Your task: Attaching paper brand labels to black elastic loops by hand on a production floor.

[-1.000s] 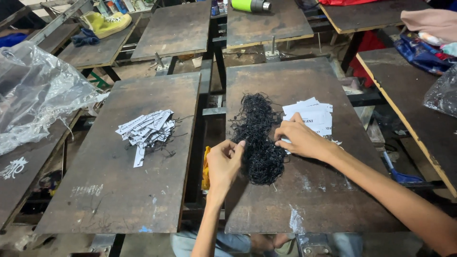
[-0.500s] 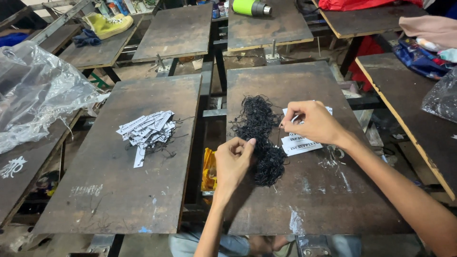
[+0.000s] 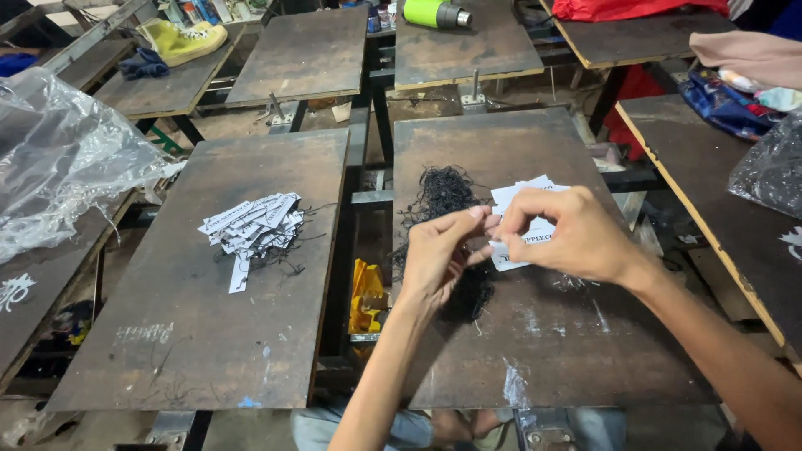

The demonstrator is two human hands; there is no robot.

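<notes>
My left hand and my right hand meet fingertip to fingertip above the right dark board. The right hand pinches a white paper tag. The left hand's thumb and fingers are closed on a thin black string at the tag's edge. Under and behind the hands lies a tangled heap of black strings. A small stack of white tags rests just right of the heap, partly hidden by my right hand.
A pile of white tags with black strings lies on the left board. Crumpled clear plastic covers the far left. A yellow object sits in the gap between boards. More boards, a yellow shoe and a green cylinder stand behind.
My right hand lifted a white tag off the stack and brought it left. My left hand rose from the string heap to meet it.
</notes>
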